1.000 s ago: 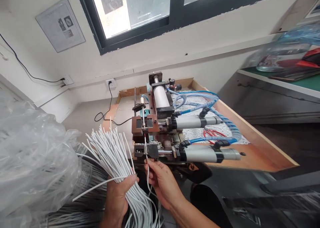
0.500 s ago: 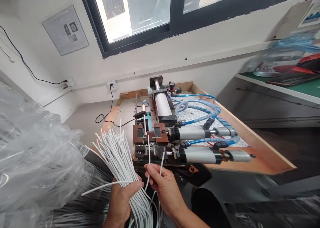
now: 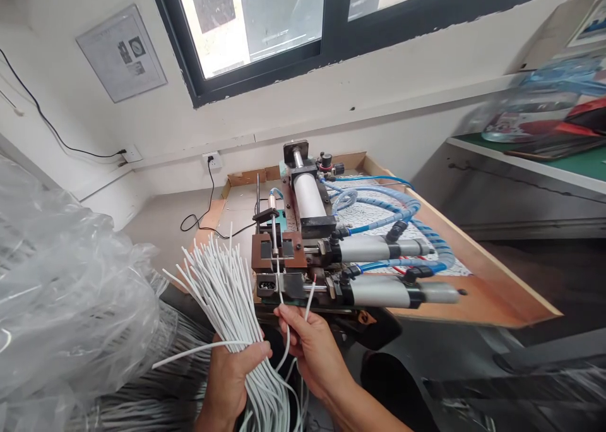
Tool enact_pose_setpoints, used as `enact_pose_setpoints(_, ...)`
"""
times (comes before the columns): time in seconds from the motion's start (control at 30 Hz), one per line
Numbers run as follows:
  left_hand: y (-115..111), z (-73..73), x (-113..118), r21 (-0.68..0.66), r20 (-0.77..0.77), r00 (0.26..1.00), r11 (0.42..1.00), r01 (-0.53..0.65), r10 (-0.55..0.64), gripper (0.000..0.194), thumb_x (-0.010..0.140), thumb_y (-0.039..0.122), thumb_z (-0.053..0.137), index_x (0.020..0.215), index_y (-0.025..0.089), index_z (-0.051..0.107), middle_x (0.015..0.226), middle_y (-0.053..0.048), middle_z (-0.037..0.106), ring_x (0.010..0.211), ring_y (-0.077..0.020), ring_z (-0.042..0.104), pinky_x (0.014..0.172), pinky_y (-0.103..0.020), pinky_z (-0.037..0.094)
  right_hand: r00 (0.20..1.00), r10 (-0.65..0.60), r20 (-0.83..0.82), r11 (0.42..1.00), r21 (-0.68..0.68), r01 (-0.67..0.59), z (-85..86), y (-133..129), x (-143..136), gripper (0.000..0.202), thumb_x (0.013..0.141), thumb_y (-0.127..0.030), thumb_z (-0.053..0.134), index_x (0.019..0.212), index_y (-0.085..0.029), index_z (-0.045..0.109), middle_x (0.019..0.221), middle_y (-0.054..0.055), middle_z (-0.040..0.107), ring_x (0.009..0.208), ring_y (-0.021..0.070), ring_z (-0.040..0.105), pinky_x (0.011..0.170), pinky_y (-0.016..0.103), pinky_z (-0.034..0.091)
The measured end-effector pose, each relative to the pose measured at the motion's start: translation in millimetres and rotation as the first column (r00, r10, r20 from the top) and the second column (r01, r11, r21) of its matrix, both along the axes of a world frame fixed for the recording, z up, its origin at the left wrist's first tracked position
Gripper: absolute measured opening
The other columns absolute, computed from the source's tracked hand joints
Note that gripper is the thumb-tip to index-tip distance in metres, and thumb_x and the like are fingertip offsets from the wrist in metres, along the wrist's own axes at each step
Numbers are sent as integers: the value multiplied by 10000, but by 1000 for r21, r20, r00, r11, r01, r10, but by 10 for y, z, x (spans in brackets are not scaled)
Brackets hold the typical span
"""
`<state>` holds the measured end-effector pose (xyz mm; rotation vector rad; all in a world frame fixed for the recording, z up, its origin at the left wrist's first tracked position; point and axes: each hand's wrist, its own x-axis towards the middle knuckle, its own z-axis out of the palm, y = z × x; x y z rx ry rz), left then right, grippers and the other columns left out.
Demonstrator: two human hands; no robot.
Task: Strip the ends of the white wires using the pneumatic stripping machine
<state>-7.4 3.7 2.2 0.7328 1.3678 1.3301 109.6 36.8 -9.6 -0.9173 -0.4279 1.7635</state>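
A thick bundle of white cables [image 3: 227, 293] is wrapped in my left hand [image 3: 231, 375], its cut ends fanning up and to the left. One cable sticks out sideways under my thumb. My right hand [image 3: 310, 353] pinches a single white cable [image 3: 280, 288] between thumb and fingers. The upper end of that cable lies between the jaws of a pneumatic wire-stripping machine [image 3: 310, 198]. A second cable [image 3: 310, 299], with a red core showing at its tip, rises from the same hand, in front of the jaw rods.
The machine sits in a shallow wooden tray [image 3: 502, 293] with blue air hoses [image 3: 383, 208] at its right. Clear plastic bags [image 3: 71, 293] fill the left side, near more cables [image 3: 161, 375]. A green-topped shelf [image 3: 582, 160] holds a large bottle [image 3: 525, 113].
The machine's brown and lower jaws have moved left and closed around the cable. My right hand has shifted slightly, and its cable now bends. My left hand keeps the bundle.
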Motion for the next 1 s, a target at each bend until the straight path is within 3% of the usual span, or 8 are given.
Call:
enact_pose_setpoints(0.1, 2, -4, -6, 24, -59, 997, 999, 43, -42, 132, 490, 103, 679, 566, 158, 585, 501, 46, 557, 480, -117, 482, 504, -248, 414, 997, 74, -16, 997, 38, -74, 20, -1, -16, 252, 605, -359, 686, 643, -115, 637, 460, -59, 422, 401, 32, 296, 401, 170, 229)
enact_pose_setpoints(0.23, 5, 34, 17, 65, -91, 987, 988, 140, -133, 197, 509, 78, 669, 684, 161, 633, 622, 19, 641, 583, -151, 539, 576, -264, 442, 974, 222, 32, 964, 143, -224, 29, -34, -38, 255, 573, -344, 711, 647, -109, 645, 496, -36, 467, 427, 44, 333, 427, 187, 253)
enact_pose_setpoints(0.4, -8, 32, 53, 96, 15, 991, 987, 132, -134, 254, 489, 102, 703, 734, 158, 671, 707, -13, 686, 689, -194, 580, 701, -307, 453, 983, 60, 175, 974, 206, -96, 23, -112, -39, 232, 606, -348, 684, 613, -119, 647, 486, -31, 480, 437, 54, 328, 412, 191, 234)
enact_pose_setpoints(0.53, -20, -5, 52, 53, 50, 996, 996, 73, -76, 143, 482, 125, 704, 617, 153, 667, 616, -12, 674, 619, -187, 588, 657, -300, 458, 984, -29, 173, 980, 199, -6, 40, -151, -27, 241, 633, -365, 658, 642, -125, 641, 557, 14, 567, 465, 79, 402, 417, 197, 277)
enact_pose_setpoints(0.67, -18, -19, 31, 12, 66, 998, 1000, -7, 6, 119, 459, 152, 710, 560, 151, 647, 528, 7, 632, 536, -164, 573, 583, -274, 451, 988, -36, 151, 990, 141, 15, 32, -200, 0, 248, 603, -361, 685, 680, -129, 647, 542, 2, 560, 440, 67, 403, 425, 191, 298)
enact_pose_setpoints(1.0, -8, 0, 34, -31, 89, 992, 996, -87, 90, 175, 446, 160, 724, 596, 158, 635, 552, 20, 628, 547, -168, 587, 574, -285, 471, 982, 50, 180, 994, 85, -66, -114, -228, 76, 282, 600, -389, 679, 636, -113, 635, 477, -27, 476, 388, 33, 274, 382, 184, 165)
